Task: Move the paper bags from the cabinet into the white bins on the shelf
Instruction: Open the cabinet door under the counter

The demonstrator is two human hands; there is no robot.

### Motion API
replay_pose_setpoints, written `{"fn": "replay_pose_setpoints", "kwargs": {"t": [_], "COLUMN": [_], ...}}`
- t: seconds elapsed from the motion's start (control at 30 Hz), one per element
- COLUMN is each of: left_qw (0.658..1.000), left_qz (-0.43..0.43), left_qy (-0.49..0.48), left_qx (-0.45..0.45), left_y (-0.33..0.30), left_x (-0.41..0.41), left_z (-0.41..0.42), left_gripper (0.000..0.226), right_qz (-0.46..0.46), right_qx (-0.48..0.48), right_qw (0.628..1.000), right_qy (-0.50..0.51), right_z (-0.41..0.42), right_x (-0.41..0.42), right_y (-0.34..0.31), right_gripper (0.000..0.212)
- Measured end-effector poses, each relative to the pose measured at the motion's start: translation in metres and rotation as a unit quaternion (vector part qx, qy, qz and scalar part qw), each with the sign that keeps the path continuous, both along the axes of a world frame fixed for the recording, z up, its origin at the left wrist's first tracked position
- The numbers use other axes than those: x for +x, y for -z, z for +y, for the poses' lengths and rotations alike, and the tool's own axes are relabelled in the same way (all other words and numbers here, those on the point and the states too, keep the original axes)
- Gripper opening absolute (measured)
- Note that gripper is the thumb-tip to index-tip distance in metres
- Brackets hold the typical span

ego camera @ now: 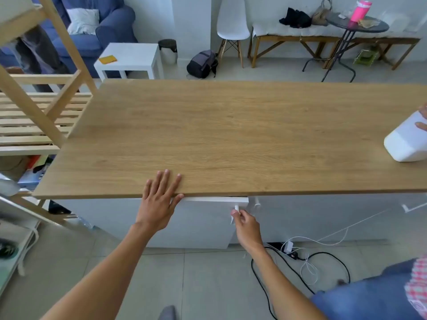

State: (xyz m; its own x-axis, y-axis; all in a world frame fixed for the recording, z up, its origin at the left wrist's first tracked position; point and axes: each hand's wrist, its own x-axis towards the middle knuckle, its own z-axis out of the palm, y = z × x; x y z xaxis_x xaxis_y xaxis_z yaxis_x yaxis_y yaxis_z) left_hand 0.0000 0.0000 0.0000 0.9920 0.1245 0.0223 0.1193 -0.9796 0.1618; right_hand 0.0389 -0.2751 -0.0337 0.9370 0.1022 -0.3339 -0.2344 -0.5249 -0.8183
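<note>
A white cabinet (198,225) stands under a wooden countertop (242,135). Its left door (203,218) is swung out slightly. My right hand (246,227) is closed around the small white door handle (236,209) at the door's right edge. My left hand (159,197) lies flat with fingers spread on the counter's front edge, holding nothing. No paper bags are visible; the cabinet's inside is hidden. A white bin (406,142) sits tilted at the counter's right edge, held by another person's hand (422,123).
A wooden slatted shelf (34,118) stands to the left of the counter. Cables and a power strip (291,250) lie on the floor by the cabinet's right side. Another person in blue shorts (374,294) stands at lower right. A white side table, chair and bench stand beyond the counter.
</note>
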Motion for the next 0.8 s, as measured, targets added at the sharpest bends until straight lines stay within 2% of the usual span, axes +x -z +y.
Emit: {"fn": "replay_pose_setpoints", "kwargs": {"t": [0.13, 0.23, 0.37, 0.5, 0.6, 0.63, 0.7, 0.73, 0.8], "left_qw": [0.999, 0.998, 0.998, 0.999, 0.999, 0.999, 0.999, 0.998, 0.997], "left_qz": [-0.002, -0.026, 0.007, 0.027, 0.033, 0.031, 0.030, 0.026, 0.023], "left_qy": [-0.027, -0.005, 0.046, 0.016, 0.013, 0.020, 0.029, 0.029, 0.026], "left_qx": [-0.040, -0.061, -0.031, -0.005, -0.012, -0.013, -0.028, -0.043, -0.069], "left_y": [-0.003, 0.005, 0.019, 0.017, 0.006, 0.005, 0.004, 0.004, 0.004], "left_x": [-0.011, -0.044, -0.084, -0.090, -0.092, -0.092, -0.094, -0.095, -0.095], "left_z": [-0.013, -0.023, -0.011, 0.018, 0.034, 0.038, 0.040, 0.039, 0.037], "left_gripper": [0.071, 0.066, 0.065, 0.077, 0.081, 0.077, 0.061, 0.054, 0.048], "right_qz": [0.007, 0.006, -0.004, -0.007, -0.022, -0.039, -0.130, -0.193, -0.305], "right_qx": [0.007, 0.003, 0.009, 0.026, 0.042, 0.033, -0.004, -0.031, -0.115], "right_qw": [1.000, 0.999, 0.997, 0.992, 0.984, 0.979, 0.963, 0.953, 0.932], "right_qy": [0.026, 0.046, 0.080, 0.120, 0.171, 0.198, 0.238, 0.233, 0.160], "right_z": [-0.004, -0.002, -0.002, 0.000, 0.005, 0.009, 0.016, 0.021, 0.028], "right_x": [-0.021, -0.038, -0.062, -0.090, -0.117, -0.126, -0.138, -0.141, -0.135], "right_y": [-0.002, -0.004, 0.000, 0.004, 0.004, 0.004, -0.001, -0.006, -0.016], "right_gripper": [0.039, 0.037, 0.032, 0.033, 0.021, 0.019, 0.020, 0.017, 0.015]}}
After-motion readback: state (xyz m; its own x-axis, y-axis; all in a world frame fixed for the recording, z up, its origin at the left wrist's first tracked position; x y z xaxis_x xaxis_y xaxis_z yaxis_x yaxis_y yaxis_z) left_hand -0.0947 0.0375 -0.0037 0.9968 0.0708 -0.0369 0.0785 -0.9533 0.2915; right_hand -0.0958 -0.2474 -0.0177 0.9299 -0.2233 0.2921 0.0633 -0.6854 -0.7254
